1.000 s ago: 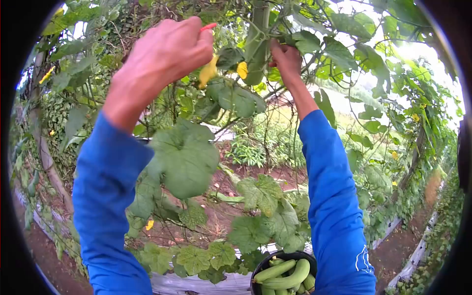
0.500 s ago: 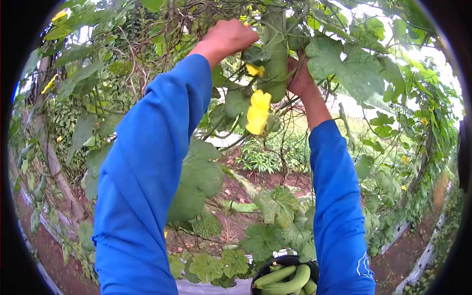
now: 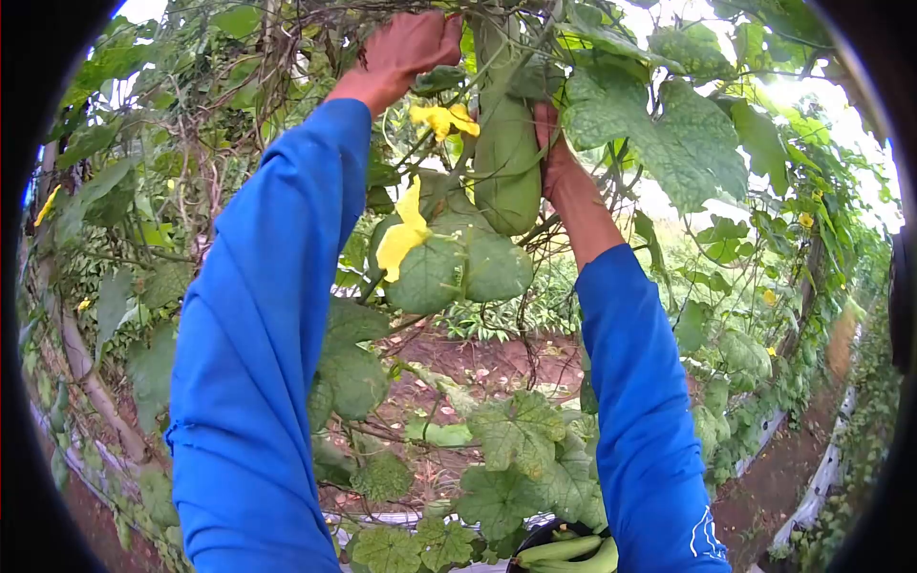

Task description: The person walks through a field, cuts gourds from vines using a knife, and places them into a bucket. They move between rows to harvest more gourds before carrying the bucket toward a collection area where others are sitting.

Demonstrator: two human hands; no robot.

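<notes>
A long green luffa gourd [image 3: 506, 172] hangs upright among the vines at the top centre. My right hand [image 3: 565, 162] is against its right side, the fingers wrapped behind it and partly covered by a leaf. Left of the gourd's upper part, my left hand [image 3: 406, 53] is closed in a fist among the vines; what it grips is hidden. A yellow flower [image 3: 444, 118] sits between the left hand and the gourd, and a larger yellow flower [image 3: 403, 232] hangs lower, in front of broad leaves.
A dark bucket [image 3: 516, 563] holding several picked gourds [image 3: 564, 552] stands at the bottom, partly behind my right sleeve. Large leaves [image 3: 659, 124] and tangled stems surround both hands. A wooden post [image 3: 95, 372] leans at the left. Soil and pale plastic strips run along the ground.
The view has shifted, and the large flower and nearby leaves have swung left. My left hand has moved up and left; my right hand now lies closer along the gourd.
</notes>
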